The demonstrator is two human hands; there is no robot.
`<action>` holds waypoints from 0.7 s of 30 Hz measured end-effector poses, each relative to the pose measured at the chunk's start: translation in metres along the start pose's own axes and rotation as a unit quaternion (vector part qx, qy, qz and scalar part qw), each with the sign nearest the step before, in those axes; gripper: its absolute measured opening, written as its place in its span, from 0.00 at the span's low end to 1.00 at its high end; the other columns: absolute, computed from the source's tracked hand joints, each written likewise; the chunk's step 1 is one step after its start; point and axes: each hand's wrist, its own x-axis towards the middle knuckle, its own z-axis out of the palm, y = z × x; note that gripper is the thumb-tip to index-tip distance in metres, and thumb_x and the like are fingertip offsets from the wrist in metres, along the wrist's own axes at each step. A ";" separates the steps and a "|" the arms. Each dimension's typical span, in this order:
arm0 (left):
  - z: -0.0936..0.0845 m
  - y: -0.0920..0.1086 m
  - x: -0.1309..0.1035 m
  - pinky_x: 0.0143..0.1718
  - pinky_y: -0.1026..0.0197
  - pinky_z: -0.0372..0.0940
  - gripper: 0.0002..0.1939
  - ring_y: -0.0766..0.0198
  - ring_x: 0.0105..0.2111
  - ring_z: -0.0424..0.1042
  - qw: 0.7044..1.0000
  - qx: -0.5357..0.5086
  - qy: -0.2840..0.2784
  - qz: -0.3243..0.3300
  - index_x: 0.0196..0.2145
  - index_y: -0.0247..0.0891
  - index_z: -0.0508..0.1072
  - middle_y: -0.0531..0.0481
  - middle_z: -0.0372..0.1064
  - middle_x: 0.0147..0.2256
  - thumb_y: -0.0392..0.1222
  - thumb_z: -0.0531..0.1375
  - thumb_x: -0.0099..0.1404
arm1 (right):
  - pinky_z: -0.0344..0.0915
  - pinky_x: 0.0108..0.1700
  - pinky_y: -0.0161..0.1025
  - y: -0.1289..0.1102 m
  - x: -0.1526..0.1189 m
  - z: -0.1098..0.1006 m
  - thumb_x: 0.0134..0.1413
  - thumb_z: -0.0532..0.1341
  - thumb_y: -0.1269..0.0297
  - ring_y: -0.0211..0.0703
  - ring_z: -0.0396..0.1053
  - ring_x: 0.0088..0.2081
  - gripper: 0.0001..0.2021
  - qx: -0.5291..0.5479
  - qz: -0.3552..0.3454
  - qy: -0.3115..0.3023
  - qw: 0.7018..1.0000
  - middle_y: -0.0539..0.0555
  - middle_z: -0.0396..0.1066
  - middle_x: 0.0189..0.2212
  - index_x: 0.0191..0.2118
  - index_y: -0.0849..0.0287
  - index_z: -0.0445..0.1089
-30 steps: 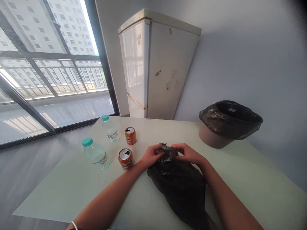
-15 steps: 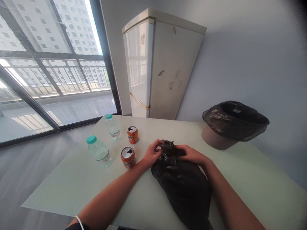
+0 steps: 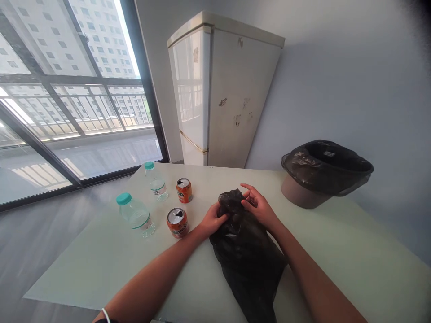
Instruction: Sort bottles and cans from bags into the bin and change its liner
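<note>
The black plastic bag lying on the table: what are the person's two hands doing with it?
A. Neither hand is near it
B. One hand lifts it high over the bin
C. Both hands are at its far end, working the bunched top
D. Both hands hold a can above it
C: the left hand grips the bunched top of the black plastic bag and the right hand rests against it, on the table.

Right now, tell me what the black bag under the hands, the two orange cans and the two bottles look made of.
Black bag: thin plastic film, probably; glossy, crumpled, creased. The left hand and right hand hold its far end.
Near orange can and far orange can: metal, likely aluminium; shiny silver tops.
Near bottle and far bottle: clear plastic, apparently; see-through walls, teal caps.
</note>
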 end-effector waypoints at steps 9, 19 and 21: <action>-0.003 0.003 0.001 0.51 0.52 0.69 0.17 0.50 0.47 0.74 0.998 0.028 -0.054 -0.002 0.45 0.37 0.76 0.44 0.78 0.44 0.47 0.67 0.61 | 0.72 0.42 0.43 -0.010 -0.006 -0.005 0.60 0.64 0.38 0.50 0.75 0.40 0.26 0.066 0.053 -0.103 0.991 0.56 0.78 0.38 0.49 0.57 0.77; -0.001 0.006 0.002 0.53 0.56 0.66 0.26 0.56 0.48 0.73 0.991 0.094 -0.090 -0.009 0.51 0.39 0.72 0.46 0.75 0.48 0.45 0.73 0.58 | 0.67 0.36 0.37 0.003 0.008 -0.049 0.51 0.69 0.50 0.40 0.69 0.32 0.16 0.126 -0.055 0.330 0.934 0.49 0.73 0.33 0.39 0.55 0.71; -0.001 0.004 0.003 0.56 0.53 0.65 0.20 0.54 0.50 0.73 0.991 0.114 -0.074 -0.006 0.50 0.39 0.73 0.45 0.75 0.49 0.41 0.69 0.61 | 0.67 0.37 0.38 0.001 0.007 -0.059 0.52 0.68 0.49 0.40 0.69 0.33 0.17 0.106 -0.067 0.372 0.920 0.49 0.72 0.33 0.39 0.56 0.70</action>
